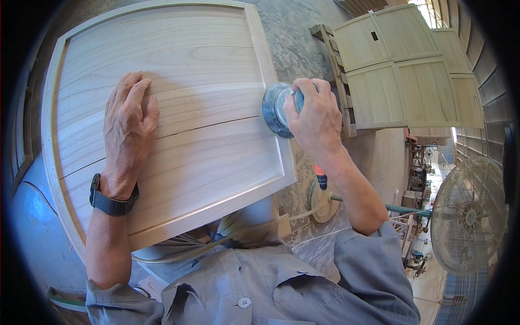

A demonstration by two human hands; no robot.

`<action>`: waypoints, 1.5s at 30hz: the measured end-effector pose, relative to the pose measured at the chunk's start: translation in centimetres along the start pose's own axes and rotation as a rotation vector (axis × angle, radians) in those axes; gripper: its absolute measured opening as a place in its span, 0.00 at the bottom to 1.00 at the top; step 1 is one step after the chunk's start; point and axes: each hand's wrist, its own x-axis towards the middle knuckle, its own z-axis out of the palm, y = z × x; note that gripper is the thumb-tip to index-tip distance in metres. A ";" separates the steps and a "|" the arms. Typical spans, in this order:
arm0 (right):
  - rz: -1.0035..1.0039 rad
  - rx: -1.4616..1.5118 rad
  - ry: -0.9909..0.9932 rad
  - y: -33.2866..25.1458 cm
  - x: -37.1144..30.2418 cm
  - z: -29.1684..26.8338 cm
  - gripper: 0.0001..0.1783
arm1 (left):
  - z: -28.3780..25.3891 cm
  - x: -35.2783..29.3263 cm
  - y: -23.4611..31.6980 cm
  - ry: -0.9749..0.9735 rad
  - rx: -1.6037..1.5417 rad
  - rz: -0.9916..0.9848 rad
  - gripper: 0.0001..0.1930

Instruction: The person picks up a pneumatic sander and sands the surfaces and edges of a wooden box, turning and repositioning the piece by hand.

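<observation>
In front of me lies a pale wooden panel (200, 130) made of joined boards, with a raised frame around its edge. My left hand (130, 116) rests on the boards, fingers stretched out and loosely together, holding nothing. A dark watch (115, 203) is on that wrist. My right hand (316, 116) is wrapped over the top of a round sander (278, 110). The sander is tilted, its disc at the panel's right frame strip; whether the whole disc touches the wood I cannot tell. An orange and black hose fitting (320, 176) shows below my right wrist.
At the far right, several wooden cabinets or panels (401, 70) stand on a pallet (338, 81). A large standing fan (470, 216) is on the right, its green pole (401, 208) reaching toward its round base (323, 201). A pale hose (254, 230) runs past my waist.
</observation>
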 end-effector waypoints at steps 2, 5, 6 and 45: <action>-0.001 -0.001 -0.006 0.1 1.0 0.1 0.15 | 0.0 0.1 0.0 0.002 -0.014 0.002 0.15; 0.016 -0.025 -0.015 0.3 2.2 0.3 0.16 | -0.1 0.1 0.1 0.001 -0.027 0.000 0.15; 0.029 -0.034 -0.025 0.3 2.5 0.3 0.17 | -0.1 0.2 0.1 -0.004 -0.030 -0.002 0.15; 0.022 -0.007 0.028 0.2 -4.9 -0.9 0.12 | -0.1 0.0 -0.2 0.006 -0.051 0.001 0.14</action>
